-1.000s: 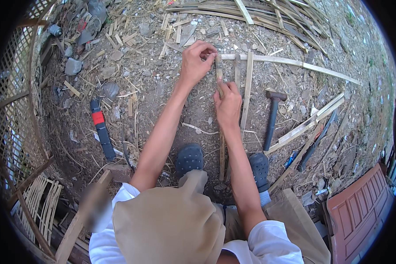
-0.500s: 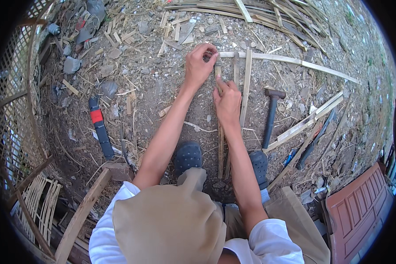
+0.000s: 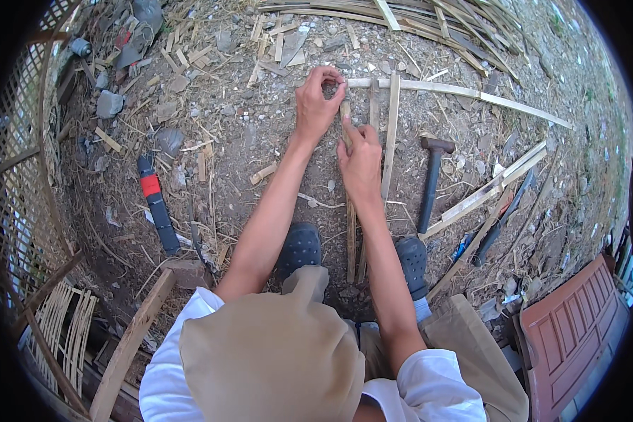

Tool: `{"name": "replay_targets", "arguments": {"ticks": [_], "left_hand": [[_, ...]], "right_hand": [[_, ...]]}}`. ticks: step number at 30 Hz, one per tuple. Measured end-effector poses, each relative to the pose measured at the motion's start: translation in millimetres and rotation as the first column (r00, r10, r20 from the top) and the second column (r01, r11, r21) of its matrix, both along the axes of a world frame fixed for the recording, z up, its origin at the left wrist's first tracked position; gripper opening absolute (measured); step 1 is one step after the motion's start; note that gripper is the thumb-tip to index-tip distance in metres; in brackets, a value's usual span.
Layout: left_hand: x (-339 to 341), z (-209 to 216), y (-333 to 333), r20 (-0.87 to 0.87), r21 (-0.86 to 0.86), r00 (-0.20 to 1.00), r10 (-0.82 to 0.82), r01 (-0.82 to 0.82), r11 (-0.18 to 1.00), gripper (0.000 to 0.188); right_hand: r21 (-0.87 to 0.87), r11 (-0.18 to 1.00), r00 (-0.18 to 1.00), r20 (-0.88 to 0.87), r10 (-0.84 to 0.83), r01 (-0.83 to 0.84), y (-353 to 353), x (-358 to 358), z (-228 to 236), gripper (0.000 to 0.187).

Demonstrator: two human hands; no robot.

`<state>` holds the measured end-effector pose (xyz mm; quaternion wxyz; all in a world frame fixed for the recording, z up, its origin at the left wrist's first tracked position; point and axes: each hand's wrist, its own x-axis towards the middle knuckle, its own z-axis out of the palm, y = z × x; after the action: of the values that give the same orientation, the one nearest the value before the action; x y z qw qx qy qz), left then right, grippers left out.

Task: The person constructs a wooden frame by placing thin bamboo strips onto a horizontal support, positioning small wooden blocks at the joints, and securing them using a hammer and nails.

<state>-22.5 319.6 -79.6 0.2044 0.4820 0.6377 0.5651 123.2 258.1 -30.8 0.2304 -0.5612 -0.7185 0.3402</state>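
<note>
The left hand (image 3: pixel 321 102) is at the far side, with thumb and forefinger bent into a ring beside the left end of the cross strip (image 3: pixel 450 88). This pale wooden strip lies on the ground (image 3: pixel 267 200) and goes toward the right. The fingertips are small in this view, so I cannot tell whether they are fully closed, or whether they pinch the strip's end or some tiny piece.

The right hand (image 3: pixel 361 158) is nearer. Its fingers are folded around the lengthwise strip (image 3: pixel 351 239), with the forefinger stretched along the wood toward its far end. This strip comes out under the wrist and runs back between the two dark clogs (image 3: pixel 411 264). Its far end is near the left end of the cross strip.

To the right of this hand there are a darker strip (image 3: pixel 374 105) and a pale strip (image 3: pixel 391 126), both reaching the cross strip. The hammer (image 3: pixel 430 186) lies farther right.

For holding well, I would advise firm but not hard pressure from the right forefinger, so that the thin wood neither rolls nor bends. The left fingertips should steady only the very end, leaving the corner visible, and both wrists should stay low.
</note>
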Motion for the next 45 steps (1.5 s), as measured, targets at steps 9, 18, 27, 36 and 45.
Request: {"name": "replay_targets", "arguments": {"ticks": [9,18,27,36,45], "left_hand": [[-1.8,-10.1,-3.0,-0.119,-0.03,0.992,0.037,-0.041,0.999,0.029],[-1.6,-5.2,2.8,-0.028,-0.041,1.0,0.011,-0.012,0.999,0.03],[-3.3,-5.3,-0.3,-0.028,-0.065,1.0,-0.005,0.003,0.998,0.033],[-5.2,-5.2,1.2,0.006,-0.066,1.0,-0.012,0.013,0.998,0.04],[-5.7,-1.2,-2.7,0.027,-0.054,1.0,-0.007,0.009,0.998,0.044]], "right_hand": [[0.079,0.953,0.928,0.214,-0.304,0.294,1.4,72.0,46.6,0.029],[-0.243,0.935,0.756,0.653,-0.041,0.26,25.2,174.0,41.8,0.044],[-0.642,0.726,0.855,-0.208,-0.474,0.246,23.4,116.5,56.6,0.019],[-0.097,0.995,1.0,0.005,0.023,-0.022,47.0,42.9,59.2,0.04],[0.026,0.98,0.98,0.009,0.198,-0.198,32.7,38.4,48.2,0.052]]}}
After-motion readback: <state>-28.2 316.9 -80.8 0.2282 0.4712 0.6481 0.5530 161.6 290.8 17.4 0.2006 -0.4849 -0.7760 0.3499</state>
